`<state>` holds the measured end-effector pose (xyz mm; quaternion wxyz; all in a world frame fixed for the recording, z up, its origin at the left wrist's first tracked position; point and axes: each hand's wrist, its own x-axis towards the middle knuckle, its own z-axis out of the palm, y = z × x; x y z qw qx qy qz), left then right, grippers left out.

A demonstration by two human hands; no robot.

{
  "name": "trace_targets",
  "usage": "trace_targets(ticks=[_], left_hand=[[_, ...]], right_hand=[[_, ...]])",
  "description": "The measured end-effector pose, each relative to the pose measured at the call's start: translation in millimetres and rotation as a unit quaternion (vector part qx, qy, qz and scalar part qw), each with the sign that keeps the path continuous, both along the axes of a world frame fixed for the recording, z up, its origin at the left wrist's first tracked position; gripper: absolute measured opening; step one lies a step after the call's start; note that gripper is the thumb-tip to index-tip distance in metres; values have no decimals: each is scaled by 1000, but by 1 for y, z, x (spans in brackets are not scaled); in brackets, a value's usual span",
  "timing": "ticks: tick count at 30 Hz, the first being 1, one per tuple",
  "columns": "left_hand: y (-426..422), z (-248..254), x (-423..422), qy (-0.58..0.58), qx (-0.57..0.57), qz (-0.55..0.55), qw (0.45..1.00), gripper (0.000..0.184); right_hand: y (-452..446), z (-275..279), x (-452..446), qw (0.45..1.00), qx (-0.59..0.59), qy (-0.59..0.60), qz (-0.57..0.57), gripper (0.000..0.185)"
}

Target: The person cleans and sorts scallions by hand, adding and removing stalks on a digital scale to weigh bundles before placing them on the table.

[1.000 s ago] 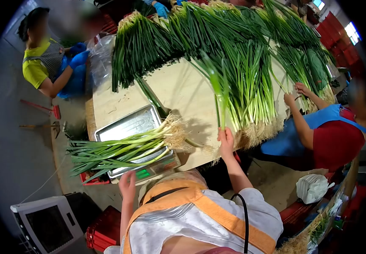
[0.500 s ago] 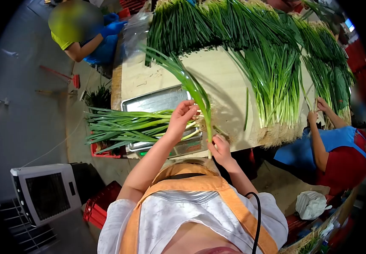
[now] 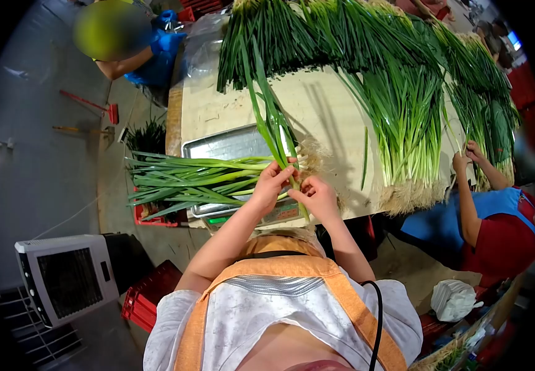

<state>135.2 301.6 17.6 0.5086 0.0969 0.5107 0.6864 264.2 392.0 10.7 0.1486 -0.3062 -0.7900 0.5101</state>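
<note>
A long green onion stalk (image 3: 271, 123) stands in front of me, its leaves pointing to the far side and its lower end toward my apron. My left hand (image 3: 275, 183) is closed around its pale part. Just right of it, my right hand (image 3: 318, 198) pinches at the lower stem with thumb and fingers. Beneath my hands, a bunch of green onions (image 3: 196, 176) lies sideways over a metal tray (image 3: 213, 146), leaves to the left and roots to the right. What lies between my right fingertips is partly hidden.
Large heaps of green onions (image 3: 409, 136) cover the table's (image 3: 335, 130) back and right. A loose leaf (image 3: 365, 157) lies mid-table. One co-worker in a blue apron (image 3: 431, 222) handles stalks at right; another with blue gloves (image 3: 167, 41) is far left. Red crates (image 3: 151, 295) stand lower left.
The stalk's leaves have swung from leaning left to more upright and spread apart. My right hand has moved up the stem, close to my left hand, which has dropped lower.
</note>
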Motion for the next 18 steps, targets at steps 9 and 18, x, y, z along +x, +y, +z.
trace_targets(ticks=[9, 18], left_hand=[[-4, -5, 10, -28, -23, 55, 998, 18], [-12, -10, 15, -35, 1, 49, 998, 21]], right_hand=[[-12, 3, 3, 989, 130, 74, -14, 17], [-5, -14, 15, 989, -110, 98, -1, 16]])
